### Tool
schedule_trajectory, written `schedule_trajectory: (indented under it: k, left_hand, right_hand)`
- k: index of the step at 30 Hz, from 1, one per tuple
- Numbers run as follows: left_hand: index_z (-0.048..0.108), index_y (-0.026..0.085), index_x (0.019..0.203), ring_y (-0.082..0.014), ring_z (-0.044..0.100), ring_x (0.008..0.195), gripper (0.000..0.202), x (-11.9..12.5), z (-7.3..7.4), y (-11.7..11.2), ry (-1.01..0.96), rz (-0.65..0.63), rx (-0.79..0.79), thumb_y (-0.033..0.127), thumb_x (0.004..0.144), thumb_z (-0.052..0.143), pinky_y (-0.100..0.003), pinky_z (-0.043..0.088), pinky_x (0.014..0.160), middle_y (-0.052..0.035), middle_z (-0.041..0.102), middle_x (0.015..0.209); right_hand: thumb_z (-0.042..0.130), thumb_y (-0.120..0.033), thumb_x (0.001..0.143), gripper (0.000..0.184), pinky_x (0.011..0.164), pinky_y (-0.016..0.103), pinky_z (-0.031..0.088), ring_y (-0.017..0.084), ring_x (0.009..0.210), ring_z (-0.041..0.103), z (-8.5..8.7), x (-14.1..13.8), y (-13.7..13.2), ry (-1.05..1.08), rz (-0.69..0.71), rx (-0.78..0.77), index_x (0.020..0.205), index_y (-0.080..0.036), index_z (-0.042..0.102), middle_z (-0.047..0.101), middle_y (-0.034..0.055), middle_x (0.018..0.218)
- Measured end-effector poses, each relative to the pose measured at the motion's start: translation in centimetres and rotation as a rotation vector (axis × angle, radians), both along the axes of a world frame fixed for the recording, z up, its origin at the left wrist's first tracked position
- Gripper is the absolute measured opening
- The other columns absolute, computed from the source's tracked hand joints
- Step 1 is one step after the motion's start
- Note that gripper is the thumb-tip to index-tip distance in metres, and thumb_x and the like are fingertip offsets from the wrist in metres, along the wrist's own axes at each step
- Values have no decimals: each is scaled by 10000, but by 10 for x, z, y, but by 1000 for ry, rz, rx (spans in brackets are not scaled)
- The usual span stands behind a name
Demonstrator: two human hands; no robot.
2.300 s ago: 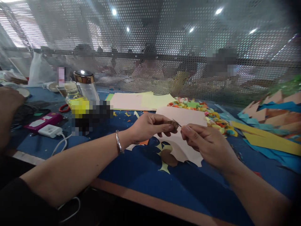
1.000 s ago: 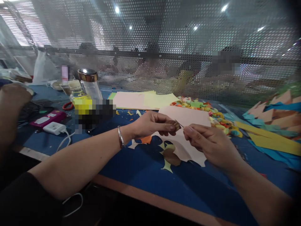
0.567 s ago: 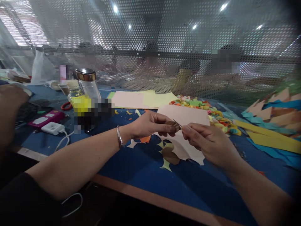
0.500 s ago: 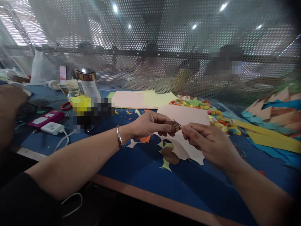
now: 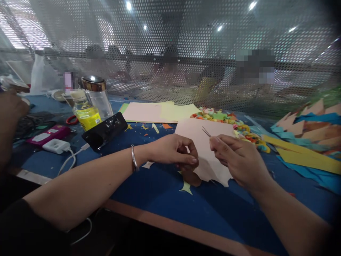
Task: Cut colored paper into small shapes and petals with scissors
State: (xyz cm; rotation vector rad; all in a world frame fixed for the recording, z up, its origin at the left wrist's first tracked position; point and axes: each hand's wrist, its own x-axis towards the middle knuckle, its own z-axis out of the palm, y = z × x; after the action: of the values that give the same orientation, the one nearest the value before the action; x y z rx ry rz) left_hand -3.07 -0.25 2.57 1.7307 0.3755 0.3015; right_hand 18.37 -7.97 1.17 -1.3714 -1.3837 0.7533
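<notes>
My left hand (image 5: 174,155) rests low on the blue table (image 5: 149,185), wearing a silver bangle. Its fingers are curled and pinched together; what they hold is hidden. Just below its fingertips lie a brown paper disc (image 5: 194,178) and a yellow star-shaped cutout (image 5: 185,187). My right hand (image 5: 239,161) is closed on thin metal tweezers (image 5: 206,132), whose tips point up and left, apart from the left hand. Both hands hover over a pink paper sheet (image 5: 205,142) with a jagged cut lower edge.
A black phone (image 5: 105,129), a yellow-labelled bottle (image 5: 85,113) and a clear jar (image 5: 97,94) stand at left, with a pink device (image 5: 49,133) and white charger (image 5: 57,145). Coloured paper strips (image 5: 306,142) and scraps (image 5: 229,121) lie right. Another person's hand (image 5: 9,110) is far left. A perforated screen (image 5: 186,53) backs the table.
My left hand dropped from the tweezers' tip down to the table by the brown disc. The small brown piece it pinched no longer shows. The tweezers now stand free in my right hand.
</notes>
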Motion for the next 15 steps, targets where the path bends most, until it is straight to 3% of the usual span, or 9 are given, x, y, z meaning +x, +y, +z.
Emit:
schedule_trajectory:
  k: [5,10,12,15]
  left_hand:
    - [693,168,817,-109,616,700,143,0,1,-3,108,39,427,294,883,688,-245,453,677,-20,720,768]
    - [724,178,882,-144,630,750,108,1,-1,-5,161,51,516,235,836,645,-271,455,700,-47,741,853]
    - [731,185,905,-153,607,725,161,2,-5,2,148,171,536,156,771,647,-279,439,664,-51,727,864]
    - [710,193,887,-162,572,735,274,2,-14,19,42,525,486,29,677,647,-286,422,649,-64,708,922]
  right_hand:
    - [690,-751,821,579,428,253,120,68,459,206,-1,5,1,-11,11,-14,729,-188,586,292,-74,518]
    - [703,-717,831,541,428,264,123,77,452,225,-2,8,3,-31,11,0,721,-202,580,323,-65,514]
    - [697,-705,844,523,425,270,123,81,446,230,-2,8,3,-35,1,12,732,-205,589,330,-62,511]
    - [690,-703,853,522,423,274,143,84,447,248,-1,9,4,-28,-27,47,737,-202,599,323,-61,515]
